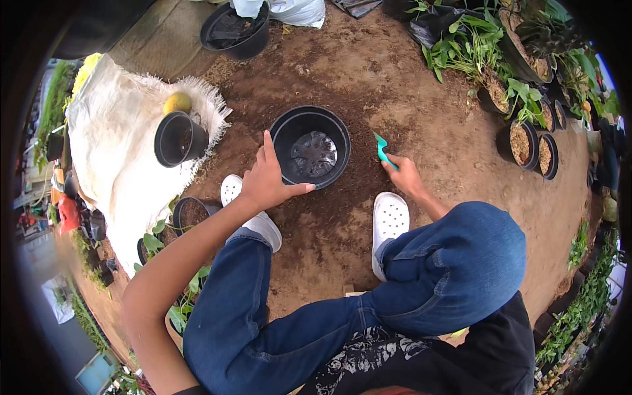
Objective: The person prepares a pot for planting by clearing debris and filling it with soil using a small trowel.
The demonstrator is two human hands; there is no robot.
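Observation:
An unplanted black plastic pot (290, 126) stands between my feet, its ridged bottom showing inside. My left hand (269, 180) spans the near left of its rim, thumb and forefinger spread along the edge and holding it. To the right of the pot, my right hand (402, 173) grips a teal hand trowel (381, 148) by its handle. The trowel's blade points away from me, just above or at the soil; the exact gap cannot be told.
A white woven sheet (123, 138) at left carries a smaller black pot (173, 140) and a yellow round fruit (177, 103). Another soil-filled pot (193, 215) is near my left foot. At the back stands a large black pot (236, 32). Potted plants (523, 98) crowd the right.

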